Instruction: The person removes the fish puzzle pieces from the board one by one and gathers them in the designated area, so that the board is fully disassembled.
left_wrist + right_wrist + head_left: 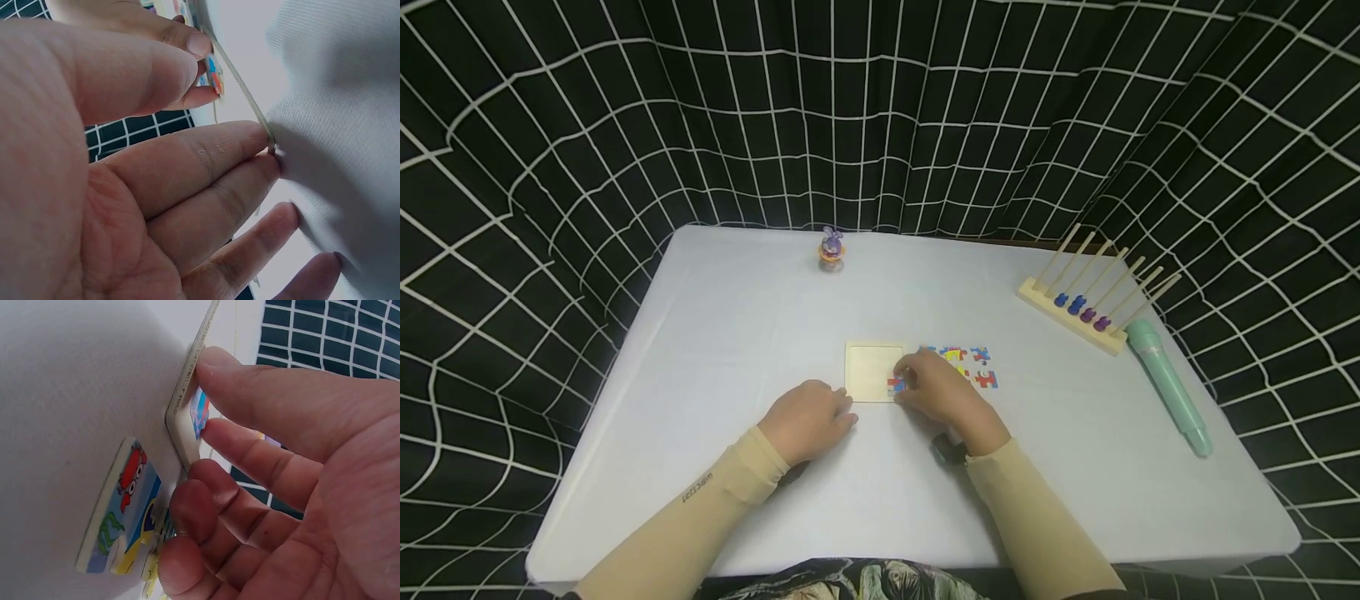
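A shallow wooden puzzle tray (868, 371) lies in front of the person. In its lower right corner sits a red and blue jigsaw piece (896, 385), which the right hand (940, 387) pinches between thumb and index finger. The right wrist view shows that thumb (219, 365) at the tray's edge, the other fingers loosely bent. The left hand (808, 421) rests at the tray's lower left corner, its straight fingertips (253, 134) touching the rim. Several loose jigsaw pieces (987, 380) lie right of the tray, partly hidden by the right hand; one shows a red crab (131, 475).
A wooden peg rack (1067, 317) with blue and purple bear counters stands at the right, beside a mint-green tube-shaped object (1172, 392). Toward the back of the white table (737, 308) stands a small purple figurine (831, 248). A dark gridded curtain surrounds the table.
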{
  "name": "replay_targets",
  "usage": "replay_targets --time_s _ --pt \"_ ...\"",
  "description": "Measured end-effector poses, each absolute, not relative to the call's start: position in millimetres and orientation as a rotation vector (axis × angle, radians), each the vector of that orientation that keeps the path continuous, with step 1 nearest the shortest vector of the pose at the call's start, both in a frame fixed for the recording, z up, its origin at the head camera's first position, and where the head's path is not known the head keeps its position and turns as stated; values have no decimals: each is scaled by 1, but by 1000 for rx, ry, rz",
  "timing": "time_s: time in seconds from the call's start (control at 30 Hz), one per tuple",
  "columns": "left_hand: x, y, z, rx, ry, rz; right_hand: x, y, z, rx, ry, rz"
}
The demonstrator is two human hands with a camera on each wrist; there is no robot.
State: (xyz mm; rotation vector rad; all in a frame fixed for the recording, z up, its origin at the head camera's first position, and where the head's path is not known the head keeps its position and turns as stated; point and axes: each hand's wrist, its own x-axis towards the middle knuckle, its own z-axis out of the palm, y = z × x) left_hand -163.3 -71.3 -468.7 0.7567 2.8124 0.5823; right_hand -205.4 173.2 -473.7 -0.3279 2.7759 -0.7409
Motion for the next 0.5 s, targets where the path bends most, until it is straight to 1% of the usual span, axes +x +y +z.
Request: replay_targets --time_s 0.23,0.5 --pt "-163 -72 -468 750 2818 591 -208 172 -472 -353 2726 -776" --pt "-162 -73 -468 789 2827 607 -202 175 -477 -334 2759 -894"
